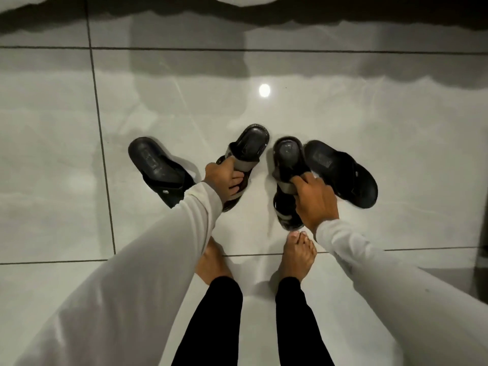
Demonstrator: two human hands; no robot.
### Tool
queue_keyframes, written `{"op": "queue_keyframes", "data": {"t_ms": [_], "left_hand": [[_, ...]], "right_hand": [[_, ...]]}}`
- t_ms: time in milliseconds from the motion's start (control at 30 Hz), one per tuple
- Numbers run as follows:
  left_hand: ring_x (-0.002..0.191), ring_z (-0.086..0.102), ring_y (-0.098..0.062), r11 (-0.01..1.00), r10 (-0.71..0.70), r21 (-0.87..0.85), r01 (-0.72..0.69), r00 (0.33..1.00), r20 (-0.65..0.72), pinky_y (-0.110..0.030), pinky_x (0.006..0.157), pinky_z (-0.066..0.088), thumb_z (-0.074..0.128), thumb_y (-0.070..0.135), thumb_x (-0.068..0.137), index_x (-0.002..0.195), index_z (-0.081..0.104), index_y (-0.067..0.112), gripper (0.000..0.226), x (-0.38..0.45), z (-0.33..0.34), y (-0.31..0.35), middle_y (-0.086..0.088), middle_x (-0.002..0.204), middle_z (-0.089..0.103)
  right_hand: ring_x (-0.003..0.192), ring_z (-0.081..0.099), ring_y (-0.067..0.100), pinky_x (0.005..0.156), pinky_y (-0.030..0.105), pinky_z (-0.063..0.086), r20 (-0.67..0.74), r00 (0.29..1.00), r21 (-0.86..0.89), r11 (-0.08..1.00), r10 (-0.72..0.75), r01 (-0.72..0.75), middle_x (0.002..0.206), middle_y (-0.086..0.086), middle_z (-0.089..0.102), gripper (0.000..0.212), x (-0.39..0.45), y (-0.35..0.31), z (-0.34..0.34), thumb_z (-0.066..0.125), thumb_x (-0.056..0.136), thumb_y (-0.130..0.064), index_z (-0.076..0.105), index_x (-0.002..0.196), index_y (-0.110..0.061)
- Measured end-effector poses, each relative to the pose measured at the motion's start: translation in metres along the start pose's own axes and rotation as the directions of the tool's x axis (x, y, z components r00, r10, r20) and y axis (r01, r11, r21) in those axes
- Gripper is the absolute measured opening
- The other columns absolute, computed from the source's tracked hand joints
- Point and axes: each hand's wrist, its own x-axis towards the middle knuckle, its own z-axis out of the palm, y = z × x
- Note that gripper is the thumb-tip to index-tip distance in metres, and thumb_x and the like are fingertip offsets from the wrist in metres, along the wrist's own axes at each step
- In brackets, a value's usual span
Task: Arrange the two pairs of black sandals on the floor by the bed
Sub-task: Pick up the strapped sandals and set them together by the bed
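Observation:
Four black sandals lie on the glossy tiled floor in front of me. My left hand (225, 178) grips the grey strap of one grey-strapped sandal (250, 143), heel pointing away. My right hand (314, 199) holds the strap of its matching sandal (286, 154), which overlaps the edge of a plain black sandal (340, 173) on the far right. The other plain black sandal (155, 165) rests on the floor to the left, partly hidden by my left sleeve.
The white edge of the bed (237, 0) runs along the top, casting a dark shadow on the tiles. My two bare feet (297, 254) stand just behind the sandals. A dark object (482, 260) sits at the right edge.

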Motion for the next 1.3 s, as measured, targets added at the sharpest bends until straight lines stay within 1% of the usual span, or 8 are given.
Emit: {"op": "queue_keyframes", "data": {"t_ms": [67,133,200,300,367,500,667,1300], "left_hand": [[0.095,0.065,-0.025,0.993,0.021,0.114,-0.022,1.000,0.010,-0.040,0.086,0.053,0.047,0.037,0.099,0.108,0.059,0.005,0.036,0.003,-0.003,-0.005,-0.014,0.108,0.069],[0.087,0.066,-0.029,0.850,0.310,0.463,-0.252,0.949,-0.052,-0.045,0.085,0.057,0.050,0.033,0.095,0.102,0.058,0.010,0.025,0.012,-0.011,-0.009,-0.013,0.100,0.070],[0.087,0.064,-0.034,0.372,0.617,0.826,-0.424,0.778,0.122,-0.048,0.079,0.057,0.053,0.025,0.089,0.111,0.054,0.015,0.024,0.021,-0.022,-0.012,-0.012,0.100,0.065],[0.090,0.059,-0.039,-0.424,0.655,0.779,-0.463,0.437,0.616,-0.049,0.068,0.056,0.061,0.005,0.080,0.121,0.057,0.010,0.041,0.034,-0.022,-0.009,-0.021,0.116,0.058],[0.086,0.063,-0.041,-0.667,0.439,0.617,-0.417,0.449,0.778,-0.047,0.065,0.056,0.064,0.000,0.077,0.118,0.060,0.008,0.041,0.042,-0.014,-0.004,-0.020,0.124,0.056],[0.088,0.065,-0.041,-0.659,0.298,0.650,-0.378,0.663,0.687,-0.044,0.069,0.050,0.057,0.008,0.090,0.112,0.060,0.007,0.022,0.040,0.001,0.003,-0.015,0.108,0.063],[0.087,0.065,-0.040,-0.522,0.434,0.737,-0.430,0.610,0.663,-0.041,0.065,0.041,0.052,0.008,0.092,0.109,0.056,0.005,0.018,0.011,-0.002,-0.008,-0.017,0.103,0.065],[0.092,0.066,-0.037,-0.306,0.589,0.925,-0.224,0.719,0.369,-0.041,0.066,0.041,0.046,0.014,0.095,0.122,0.050,0.008,0.028,-0.103,-0.241,-0.010,-0.010,0.121,0.053]], "right_hand": [[0.108,0.056,0.042,0.085,0.050,0.051,0.051,0.999,0.073,0.997,-0.008,0.004,0.139,0.013,0.046,0.060,0.016,-0.004,0.004,0.059,0.079,-0.001,0.046,0.134,-0.019],[0.113,0.055,0.043,0.087,0.051,0.052,0.059,0.997,0.187,0.981,0.049,-0.060,0.148,0.013,0.038,0.070,0.025,-0.007,0.008,0.059,0.081,-0.002,0.033,0.143,-0.021],[0.114,0.054,0.043,0.088,0.050,0.050,0.035,0.997,0.148,0.986,0.073,-0.078,0.149,0.015,0.035,0.075,0.028,-0.006,0.015,0.062,0.080,-0.003,0.030,0.146,-0.019],[0.114,0.052,0.041,0.089,0.049,0.047,0.065,0.997,0.021,0.999,0.043,-0.044,0.145,0.016,0.037,0.069,0.037,0.005,0.027,0.066,0.076,-0.002,0.040,0.138,-0.017],[0.116,0.051,0.040,0.087,0.048,0.048,0.103,0.995,-0.055,0.998,-0.010,0.016,0.149,0.015,0.033,0.059,0.045,0.014,0.030,0.069,0.073,0.001,0.052,0.128,-0.014],[0.114,0.050,0.038,0.079,0.045,0.046,0.070,0.988,-0.202,0.968,-0.135,0.147,0.145,0.013,0.041,0.034,0.057,0.020,0.030,0.068,0.077,-0.002,0.066,0.110,-0.011],[0.107,0.054,0.035,0.078,0.047,0.052,0.067,0.969,-0.028,0.970,-0.238,0.241,0.111,0.013,0.064,0.028,0.047,0.016,0.015,0.062,0.087,-0.011,0.059,0.115,-0.009],[0.109,0.049,0.027,0.094,0.042,0.046,0.216,0.797,0.252,0.821,-0.564,0.512,0.113,0.008,0.062,0.026,0.010,-0.237,-0.034,0.059,0.090,-0.020,0.054,0.115,-0.016]]}}
